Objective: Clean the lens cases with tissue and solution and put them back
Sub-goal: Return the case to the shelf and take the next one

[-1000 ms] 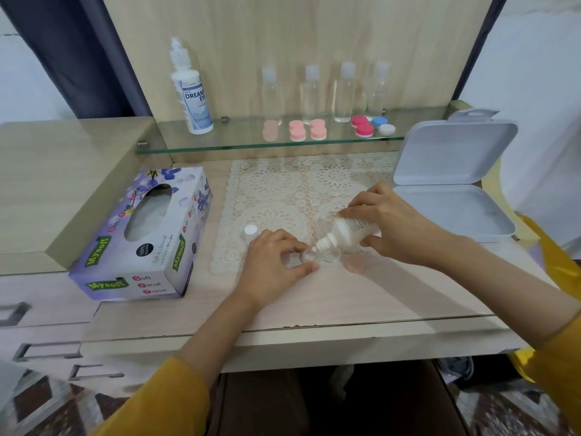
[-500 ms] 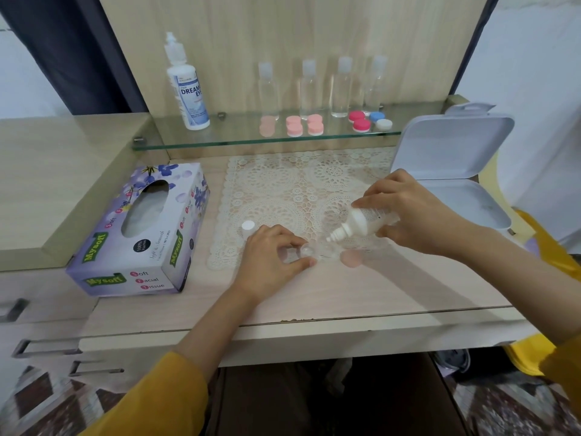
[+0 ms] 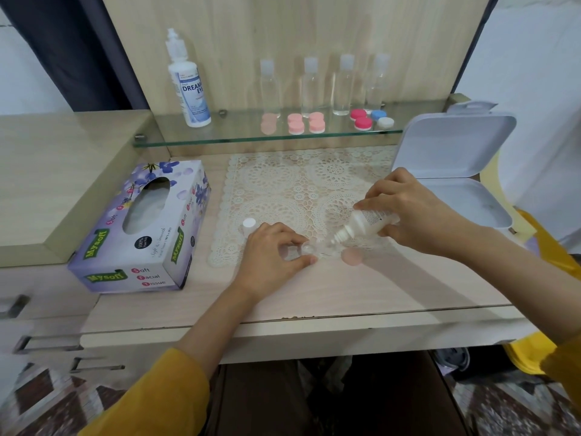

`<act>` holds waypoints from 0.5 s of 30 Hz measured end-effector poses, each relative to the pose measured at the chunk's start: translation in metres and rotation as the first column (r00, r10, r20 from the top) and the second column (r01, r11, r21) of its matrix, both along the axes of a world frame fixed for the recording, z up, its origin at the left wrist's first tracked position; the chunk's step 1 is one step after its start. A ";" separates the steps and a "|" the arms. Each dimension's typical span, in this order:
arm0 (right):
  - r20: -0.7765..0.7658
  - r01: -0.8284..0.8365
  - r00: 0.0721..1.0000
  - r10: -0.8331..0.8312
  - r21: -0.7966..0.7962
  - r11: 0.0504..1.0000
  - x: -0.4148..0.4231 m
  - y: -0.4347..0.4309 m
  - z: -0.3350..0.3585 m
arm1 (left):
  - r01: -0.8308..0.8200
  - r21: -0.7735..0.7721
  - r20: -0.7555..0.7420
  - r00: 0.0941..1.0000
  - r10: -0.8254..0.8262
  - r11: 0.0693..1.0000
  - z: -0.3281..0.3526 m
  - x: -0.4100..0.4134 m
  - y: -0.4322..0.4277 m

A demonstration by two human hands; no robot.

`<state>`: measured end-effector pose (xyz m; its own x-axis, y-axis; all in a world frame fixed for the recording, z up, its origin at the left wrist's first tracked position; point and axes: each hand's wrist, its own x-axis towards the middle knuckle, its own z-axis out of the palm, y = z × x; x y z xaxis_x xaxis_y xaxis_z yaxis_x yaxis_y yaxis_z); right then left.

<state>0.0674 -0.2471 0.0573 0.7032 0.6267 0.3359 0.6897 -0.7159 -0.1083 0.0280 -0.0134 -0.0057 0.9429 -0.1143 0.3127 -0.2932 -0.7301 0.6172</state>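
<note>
**Solution bottle tipped over a clear case at the bench front**

The left grip (image 3: 276,258), a bare hand in a yellow sleeve, lies palm down on the bench (image 3: 314,294). Its thumb and fingers are curled in and pinch the clear case (image 3: 310,248). The case lies flat on the bench, just off the front edge of the lace mat (image 3: 298,187).

The right grip (image 3: 412,212) is wrapped round the small bottle (image 3: 367,222), with fingers on top and thumb underneath. The bottle is uncapped and tilted, with its nozzle pointing down and left at the right end of the case. The case is too clear and blurred to tell whether the nozzle touches it.

A pink lid (image 3: 352,256) lies on the bench just right of the case, below the nozzle. A white cap (image 3: 249,223) stands on the mat just behind the left grip.

The tissue box (image 3: 141,234) sits on the left of the bench, well apart from the hands. A white box (image 3: 452,171) stands open at the right, its lid upright, just behind the right grip.

The glass shelf (image 3: 220,138) at the back carries a large bottle (image 3: 188,86) at its left. To the right of it stand four clear bottles (image 3: 343,86) in a row. In front of these lie pink cases (image 3: 295,124), and further right are red, blue and white cases (image 3: 363,122).
</note>
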 end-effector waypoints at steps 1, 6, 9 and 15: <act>0.002 -0.005 1.000 0.005 -0.002 1.000 0.000 0.000 0.000 | 0.001 -0.001 -0.001 1.000 -0.001 1.000 0.000 0.000 0.000; 0.020 -0.010 1.000 0.010 -0.003 1.000 0.001 -0.001 -0.001 | 0.001 -0.003 -0.003 1.000 -0.001 1.000 0.000 0.000 0.000; 0.036 -0.020 0.999 0.021 -0.023 1.000 0.002 -0.001 -0.002 | 0.000 -0.013 -0.008 1.000 0.000 1.000 0.000 0.000 0.000; 0.028 -0.008 1.000 0.008 -0.015 1.000 0.001 0.000 -0.002 | 0.003 -0.021 -0.006 1.000 -0.003 1.000 0.001 -0.001 0.000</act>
<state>0.0686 -0.2469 0.0553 0.6882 0.6377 0.3460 0.6983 -0.7116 -0.0776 0.0271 -0.0136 -0.0051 0.9446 -0.1102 0.3093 -0.2912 -0.7161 0.6343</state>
